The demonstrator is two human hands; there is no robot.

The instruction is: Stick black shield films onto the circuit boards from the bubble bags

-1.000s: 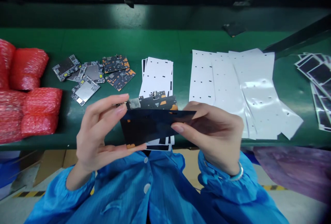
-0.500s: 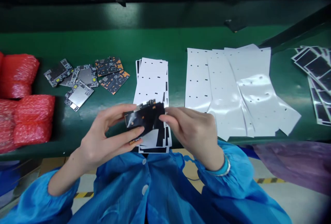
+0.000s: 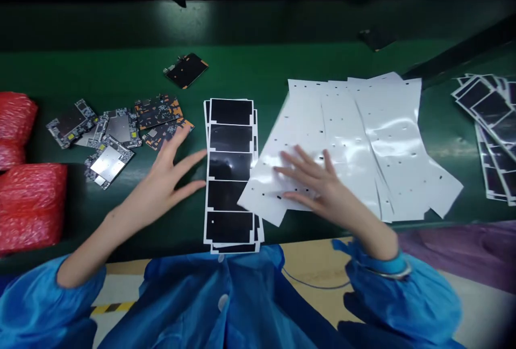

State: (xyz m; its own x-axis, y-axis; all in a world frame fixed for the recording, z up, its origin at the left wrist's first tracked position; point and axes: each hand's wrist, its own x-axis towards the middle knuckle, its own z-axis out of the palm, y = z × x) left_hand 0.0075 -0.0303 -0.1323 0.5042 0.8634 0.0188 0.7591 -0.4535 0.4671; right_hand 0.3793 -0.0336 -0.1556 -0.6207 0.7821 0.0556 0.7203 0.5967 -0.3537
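My left hand (image 3: 167, 174) is open, fingers spread, between the circuit boards and the middle stack; its fingertips reach the stack's left edge. That stack of sheets (image 3: 230, 166) shows black rectangular stickers on white backing. My right hand (image 3: 316, 182) is open with fingers apart over a white backing sheet (image 3: 264, 174); whether it presses on it I cannot tell. This sheet lies slanted, its lower left corner overlapping the stack. A circuit board with a black-covered face (image 3: 186, 70) lies farther back. Several bare circuit boards (image 3: 110, 161) lie partly overlapped on the left.
More white backing sheets (image 3: 397, 150) are spread out on the right. Black-and-white sheets (image 3: 489, 101) lie at the far right. Red bubble-wrapped packs (image 3: 32, 206) stand at the left on the green table (image 3: 258, 66). A dark flat piece (image 3: 378, 38) lies at the back.
The circuit board has left my left hand and lies at the back. My right hand has moved right. The white sheet has gone from the stack to the right pile, uncovering black stickers.
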